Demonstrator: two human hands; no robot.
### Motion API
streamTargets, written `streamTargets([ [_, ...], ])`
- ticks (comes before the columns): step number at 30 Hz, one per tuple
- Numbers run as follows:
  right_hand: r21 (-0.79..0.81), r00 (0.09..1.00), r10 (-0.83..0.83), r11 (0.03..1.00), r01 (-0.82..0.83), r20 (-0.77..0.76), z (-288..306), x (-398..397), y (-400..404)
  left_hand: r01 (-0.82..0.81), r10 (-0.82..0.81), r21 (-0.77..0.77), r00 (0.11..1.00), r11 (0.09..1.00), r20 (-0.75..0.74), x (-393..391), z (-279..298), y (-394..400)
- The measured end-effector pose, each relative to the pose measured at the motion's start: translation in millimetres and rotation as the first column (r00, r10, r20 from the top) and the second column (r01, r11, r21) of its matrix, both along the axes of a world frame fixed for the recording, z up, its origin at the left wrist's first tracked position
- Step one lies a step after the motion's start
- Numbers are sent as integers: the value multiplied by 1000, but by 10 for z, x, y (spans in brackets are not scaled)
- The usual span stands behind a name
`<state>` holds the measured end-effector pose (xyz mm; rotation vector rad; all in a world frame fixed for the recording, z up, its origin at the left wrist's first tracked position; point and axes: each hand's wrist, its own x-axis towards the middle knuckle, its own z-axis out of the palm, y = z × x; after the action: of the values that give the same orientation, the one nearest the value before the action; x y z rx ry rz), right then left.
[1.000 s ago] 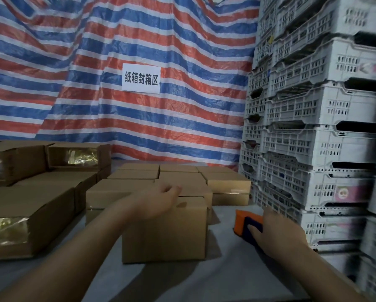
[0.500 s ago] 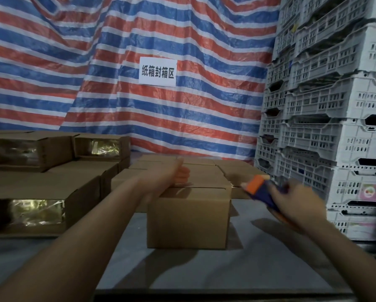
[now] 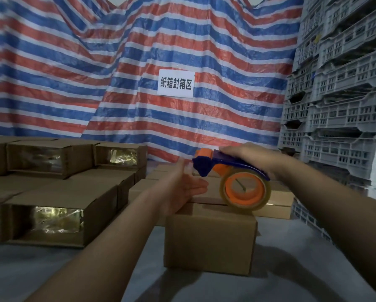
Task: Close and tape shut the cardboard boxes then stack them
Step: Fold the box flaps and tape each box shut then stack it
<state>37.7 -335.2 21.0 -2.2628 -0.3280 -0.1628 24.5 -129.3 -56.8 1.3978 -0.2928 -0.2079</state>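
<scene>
A closed cardboard box (image 3: pixel 208 240) stands on the grey table in front of me. My left hand (image 3: pixel 182 188) rests on the box's top left with straight fingers pointing right. My right hand (image 3: pixel 252 158) grips the handle of an orange and blue tape dispenser (image 3: pixel 232 177), held over the box top. Its clear tape roll (image 3: pixel 244 189) sits just above the box's top right, and the blue front end points left toward my left fingers.
Taped boxes (image 3: pixel 58 216) with shiny tape on their ends are stacked at the left. More flat closed boxes (image 3: pixel 276 197) lie behind the front one. Grey plastic crates (image 3: pixel 339 118) tower at the right. A striped tarp with a white sign (image 3: pixel 175 83) hangs behind.
My right hand lifted the tape dispenser from the table at the right and brought it over the box. My left hand stayed on the box top.
</scene>
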Motion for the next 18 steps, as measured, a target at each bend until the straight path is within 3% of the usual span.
streamTargets([
  [7,-111,1000,23,994,-23,-1,-21,82,51,-26,17,-159,998,987,-59,-85,13,-8],
  [13,-66,998,50,996,-53,-41,-31,113,15,-97,95,-96,995,991,-22,-129,-19,-22],
  [18,-124,998,47,991,-53,-48,20,82,29,-174,175,-56,984,983,17,-146,-69,-64],
])
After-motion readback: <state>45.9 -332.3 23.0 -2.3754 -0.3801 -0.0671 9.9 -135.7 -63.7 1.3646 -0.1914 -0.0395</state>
